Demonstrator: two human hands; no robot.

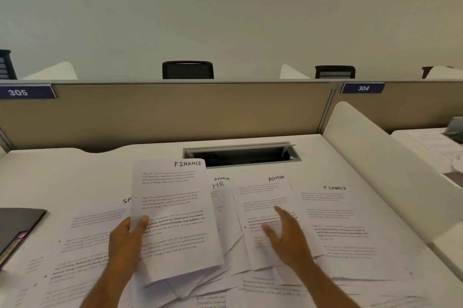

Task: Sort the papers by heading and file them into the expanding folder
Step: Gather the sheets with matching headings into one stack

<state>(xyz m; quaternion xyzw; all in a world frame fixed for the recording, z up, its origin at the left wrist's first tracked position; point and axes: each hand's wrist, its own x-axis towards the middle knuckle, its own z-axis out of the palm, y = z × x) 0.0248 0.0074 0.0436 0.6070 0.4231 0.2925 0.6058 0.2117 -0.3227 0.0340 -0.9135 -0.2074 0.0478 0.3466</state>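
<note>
Head view: the left hand [125,240] pinches a thin white FINANCE sheet [172,217], raised at centre. At 3 o'clock the right hand [288,235], fingers spread, hovers over the ADMIN sheet [265,205] on the smooth worktop [75,165]. Dark folder [17,225] at 9 o'clock.

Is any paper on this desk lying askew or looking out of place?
Yes. Below the FINANCE sheet that the left hand holds, loose papers overlap at crooked angles. The ADMIN sheet under the right hand also lies tilted.
</note>
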